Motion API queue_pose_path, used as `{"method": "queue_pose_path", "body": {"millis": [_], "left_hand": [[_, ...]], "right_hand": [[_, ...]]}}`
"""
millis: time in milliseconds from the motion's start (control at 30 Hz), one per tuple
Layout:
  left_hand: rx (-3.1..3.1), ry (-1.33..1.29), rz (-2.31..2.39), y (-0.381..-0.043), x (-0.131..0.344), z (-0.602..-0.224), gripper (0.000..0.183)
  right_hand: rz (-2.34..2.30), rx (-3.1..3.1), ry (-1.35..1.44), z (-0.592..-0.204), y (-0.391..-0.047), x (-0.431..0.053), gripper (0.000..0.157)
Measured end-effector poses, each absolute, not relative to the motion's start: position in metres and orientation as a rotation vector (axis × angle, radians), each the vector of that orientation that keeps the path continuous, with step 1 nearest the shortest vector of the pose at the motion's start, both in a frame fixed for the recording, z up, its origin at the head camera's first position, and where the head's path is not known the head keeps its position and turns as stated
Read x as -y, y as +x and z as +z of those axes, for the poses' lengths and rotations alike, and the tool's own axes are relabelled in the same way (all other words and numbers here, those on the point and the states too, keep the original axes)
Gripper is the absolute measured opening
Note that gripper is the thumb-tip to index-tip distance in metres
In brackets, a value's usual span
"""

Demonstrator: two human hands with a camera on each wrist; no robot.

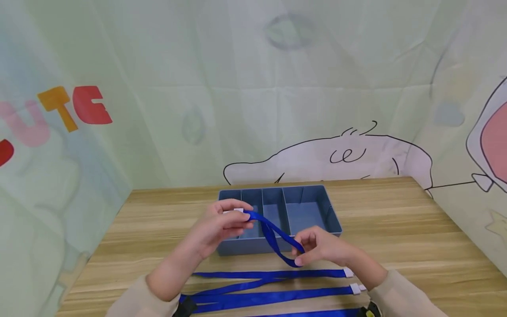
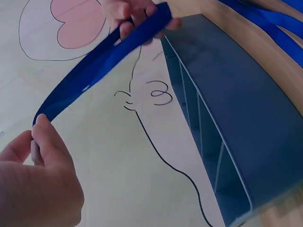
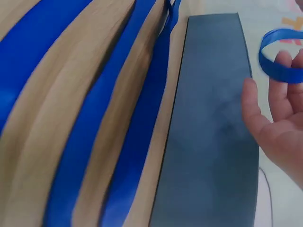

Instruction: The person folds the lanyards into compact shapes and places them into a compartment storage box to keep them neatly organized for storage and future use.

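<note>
My left hand [image 1: 225, 222] pinches a blue lanyard [image 1: 257, 216] close to its white clip [image 1: 238, 210], over the left part of a grey-blue divided box [image 1: 253, 246]. At the box's front right, my right hand [image 1: 321, 247] holds the lanyard's other end between thumb and curled fingers. Between the hands the strap hangs as a narrow doubled loop, sloping down to the right. In the left wrist view, the strap [image 2: 90, 71] stretches from fingertips to fingertips. In the right wrist view, the strap [image 3: 281, 73] bends round by the fingers.
Several more blue lanyards [image 1: 317, 274] lie across the wooden table [image 1: 158, 229] in front of the box, their white clips [image 1: 355, 289] toward the right. The box has several compartments, the widest at right. Behind the table hangs a printed cloth [image 1: 178, 110] with cartoon drawings.
</note>
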State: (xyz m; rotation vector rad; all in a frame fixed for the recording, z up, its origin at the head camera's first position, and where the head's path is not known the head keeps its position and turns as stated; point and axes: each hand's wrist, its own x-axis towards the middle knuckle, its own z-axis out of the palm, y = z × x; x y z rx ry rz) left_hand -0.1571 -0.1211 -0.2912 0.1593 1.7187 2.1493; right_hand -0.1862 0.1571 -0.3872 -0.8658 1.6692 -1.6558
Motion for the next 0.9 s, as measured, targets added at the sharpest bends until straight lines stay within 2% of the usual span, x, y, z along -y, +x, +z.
{"method": "queue_pose_path", "body": {"millis": [100,333,567,733,900], "left_hand": [[-1.771,0.138,2.099,-0.158,0.13,-0.295,0.01],[-1.941,0.145,1.917,-0.161,0.146,-0.313,0.028],[-1.934,0.14,1.873,-0.164,0.149,-0.334,0.03],[-1.885,0.113,1.902,-0.163,0.145,-0.343,0.03],[-1.872,0.034,2.003,-0.162,0.143,-0.345,0.031]], "right_hand": [[-1.639,-1.619,-0.946,-0.389,-0.184,-0.169,0.025],[-1.582,-1.379,-1.265,-0.383,-0.183,-0.191,0.011],[-1.587,-1.119,-1.565,-0.366,-0.187,-0.189,0.012],[-1.745,-1.066,-1.536,-0.357,-0.185,-0.185,0.015],[-1.938,-1.231,-1.273,-0.353,-0.181,-0.188,0.024]]}}
